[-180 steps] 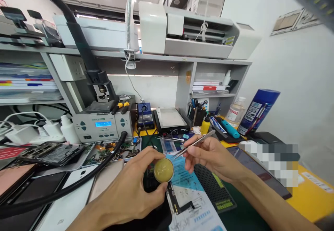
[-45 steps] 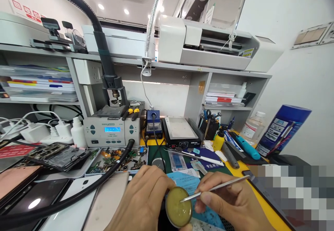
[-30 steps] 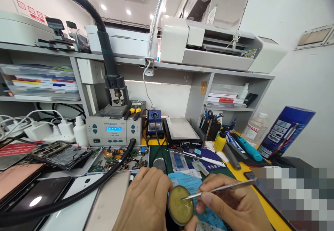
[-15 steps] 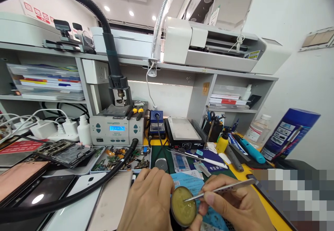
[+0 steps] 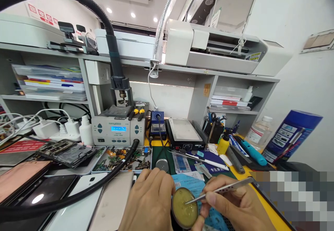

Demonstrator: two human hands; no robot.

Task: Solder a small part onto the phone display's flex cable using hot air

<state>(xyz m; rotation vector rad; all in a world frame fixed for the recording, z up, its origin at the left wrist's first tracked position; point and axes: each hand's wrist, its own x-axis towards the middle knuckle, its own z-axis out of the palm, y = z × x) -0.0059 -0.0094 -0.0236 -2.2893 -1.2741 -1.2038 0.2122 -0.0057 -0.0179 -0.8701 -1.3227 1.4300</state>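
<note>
A small round tin of yellow-green paste point(image 5: 184, 214) is tilted toward me at the bottom middle of the view. Curled against its left side is my left hand point(image 5: 150, 199), knuckles up and gripping the tin; part of its grip is hidden. My right hand point(image 5: 229, 201) pinches metal tweezers point(image 5: 227, 188), which slant down to the left. Their tip touches the surface of the paste. Beneath both hands lies a light blue sheet or packet point(image 5: 186, 179), partly covered by them.
Several phones, including a white one point(image 5: 78, 199), lie at the left beside a tray of circuit boards point(image 5: 104, 166). A black hose point(image 5: 104, 180) arches across them. Behind stand a rework station point(image 5: 118, 133) and a heating plate point(image 5: 185, 133). Bottles, such as a yellow one point(image 5: 223, 144), stand right.
The whole view has shifted slightly. Both hands keep their grips, and the tweezers' tip stays at the paste with hardly any movement.
</note>
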